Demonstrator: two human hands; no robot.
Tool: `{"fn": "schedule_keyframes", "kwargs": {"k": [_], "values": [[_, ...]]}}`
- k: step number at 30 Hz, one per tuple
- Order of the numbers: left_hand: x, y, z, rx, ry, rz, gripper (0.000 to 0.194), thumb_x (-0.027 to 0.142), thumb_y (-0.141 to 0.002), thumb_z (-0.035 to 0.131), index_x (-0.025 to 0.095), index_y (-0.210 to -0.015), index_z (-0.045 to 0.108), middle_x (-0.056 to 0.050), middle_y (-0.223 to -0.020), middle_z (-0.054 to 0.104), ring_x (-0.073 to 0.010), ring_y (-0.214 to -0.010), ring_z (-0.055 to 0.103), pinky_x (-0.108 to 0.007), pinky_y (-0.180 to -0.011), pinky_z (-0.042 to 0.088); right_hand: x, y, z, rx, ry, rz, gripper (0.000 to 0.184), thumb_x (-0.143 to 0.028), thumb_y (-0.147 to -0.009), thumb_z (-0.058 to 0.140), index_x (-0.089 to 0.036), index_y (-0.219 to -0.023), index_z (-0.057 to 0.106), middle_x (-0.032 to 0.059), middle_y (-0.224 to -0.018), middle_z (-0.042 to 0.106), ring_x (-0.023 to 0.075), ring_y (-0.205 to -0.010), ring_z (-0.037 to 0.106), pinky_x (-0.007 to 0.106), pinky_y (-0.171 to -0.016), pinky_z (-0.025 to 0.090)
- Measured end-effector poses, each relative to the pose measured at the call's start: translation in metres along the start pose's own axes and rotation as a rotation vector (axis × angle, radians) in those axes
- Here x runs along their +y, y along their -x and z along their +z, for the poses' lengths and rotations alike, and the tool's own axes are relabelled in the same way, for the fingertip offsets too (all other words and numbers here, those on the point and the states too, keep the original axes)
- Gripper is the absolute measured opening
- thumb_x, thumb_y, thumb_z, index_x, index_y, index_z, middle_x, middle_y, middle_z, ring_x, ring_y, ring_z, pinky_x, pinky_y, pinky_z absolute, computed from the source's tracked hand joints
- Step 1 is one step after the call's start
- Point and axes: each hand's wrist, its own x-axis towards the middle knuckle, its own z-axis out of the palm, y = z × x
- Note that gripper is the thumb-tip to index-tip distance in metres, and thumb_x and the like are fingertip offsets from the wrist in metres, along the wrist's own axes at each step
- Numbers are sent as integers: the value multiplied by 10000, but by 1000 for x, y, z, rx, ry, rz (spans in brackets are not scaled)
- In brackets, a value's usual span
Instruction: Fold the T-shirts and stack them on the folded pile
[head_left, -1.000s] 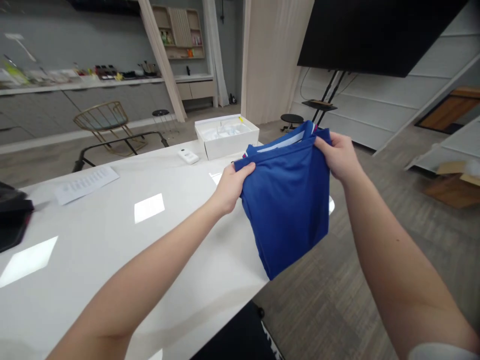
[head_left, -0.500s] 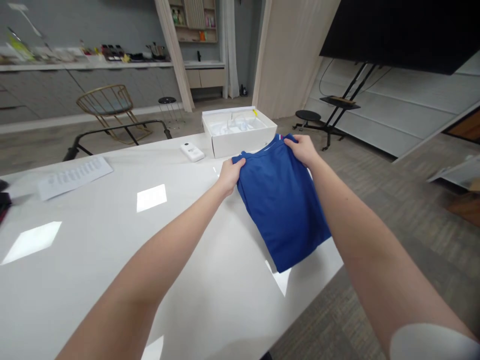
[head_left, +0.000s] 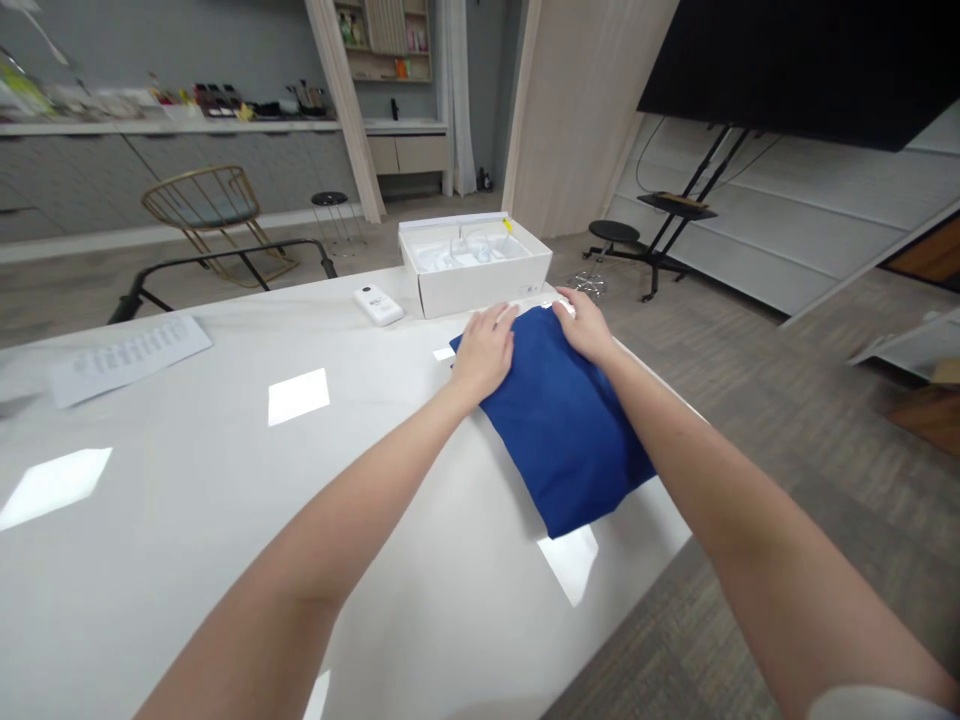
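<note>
A folded blue garment (head_left: 566, 420) lies on the near right part of the white table (head_left: 420, 560), its far edge close to the white box. My left hand (head_left: 485, 350) rests flat on the garment's far left corner, fingers stretched out and slightly spread. At the far right edge my right hand (head_left: 589, 325) touches the cloth, thumb and forefinger apart with a pale gap between them. Part of its other fingers is hidden. The garment's neck or waist edge is covered or turned from view.
The open white box (head_left: 480, 290) holds clear plastic and pale items. Left of it lies a small white device (head_left: 379, 305), and further left a printed sheet (head_left: 131, 360). The table's right edge (head_left: 660, 570) runs beside my right arm. A black stool (head_left: 615, 232) stands beyond.
The garment's far edge, held up between both hands before, has come down onto the table. My left hand has opened and laid itself flat on the cloth; my right hand's pinch has loosened.
</note>
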Motion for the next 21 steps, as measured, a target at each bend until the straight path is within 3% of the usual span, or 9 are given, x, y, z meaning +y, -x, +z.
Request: {"fn": "schedule_keyframes", "kwargs": {"k": [1, 3, 5, 7, 10, 14, 18, 21], "values": [[8, -1, 4, -59, -10, 60, 507, 281, -1060, 310, 203, -1545, 435, -112, -1597, 458, -230, -1500, 387, -445, -1283, 239, -3, 6, 0, -52, -51, -61, 532, -495, -1015, 437, -223, -1444, 594, 114, -1489, 580, 279, -1400, 507, 482, -1219, 342], [17, -3, 14, -215, -34, 31, 537, 374, -1077, 263, 210, -1560, 431, -98, -1608, 455, -235, -1514, 372, -469, -1285, 238, -4, 17, 1, -233, -112, -101, 554, -560, -1028, 379, -269, -1440, 607, 64, -1519, 565, 245, -1453, 458, 449, -1255, 290], [16, -1, 23, -339, -65, -99, 589, 463, -1074, 246, 198, -1566, 434, -94, -1632, 421, -254, -1545, 318, -510, -1290, 210, 1, 28, 0, -379, -95, -22, 631, -634, -1013, 370, -258, -1472, 584, 67, -1572, 507, 243, -1522, 357, 436, -1286, 216], [13, 3, 26, -378, -88, -219, 642, 519, -1066, 236, 177, -1581, 412, -96, -1668, 353, -273, -1575, 246, -547, -1293, 167, 9, 36, -7, -428, -44, 124, 728, -685, -990, 384, -214, -1528, 521, 99, -1633, 414, 265, -1561, 269, 448, -1299, 163], [24, 13, 18, -289, -97, -281, 671, 516, -1064, 240, 128, -1595, 373, -137, -1688, 292, -296, -1584, 213, -564, -1293, 130, 13, 50, -28, -395, 0, 246, 772, -705, -978, 402, -189, -1545, 491, 129, -1640, 389, 299, -1543, 310, 479, -1294, 179], [70, 41, 6, -153, 22, -135, 642, 479, -1056, 322, 145, -1604, 353, -141, -1702, 253, -297, -1591, 188, -516, -1300, 142, -7, 88, -50, -265, -65, 89, 671, -669, -1002, 393, -245, -1498, 548, 87, -1629, 423, 265, -1531, 344, 461, -1292, 205], [110, 93, 8, -229, 141, -60, 631, 484, -1037, 401, 223, -1608, 342, -126, -1695, 278, -297, -1585, 214, -569, -1291, 157, -25, 147, -58, -316, -93, 40, 562, -568, -1021, 407, -315, -1508, 530, 39, -1627, 431, 254, -1542, 320, 500, -1278, 251], [116, 135, 3, -276, 143, -1, 651, 475, -1016, 468, 225, -1603, 341, -125, -1695, 279, -297, -1582, 225, -581, -1290, 161, -32, 186, -66, -234, 36, 75, 551, -527, -999, 440, -292, -1483, 554, 80, -1565, 509, 301, -1502, 392, 548, -1249, 309]]}}
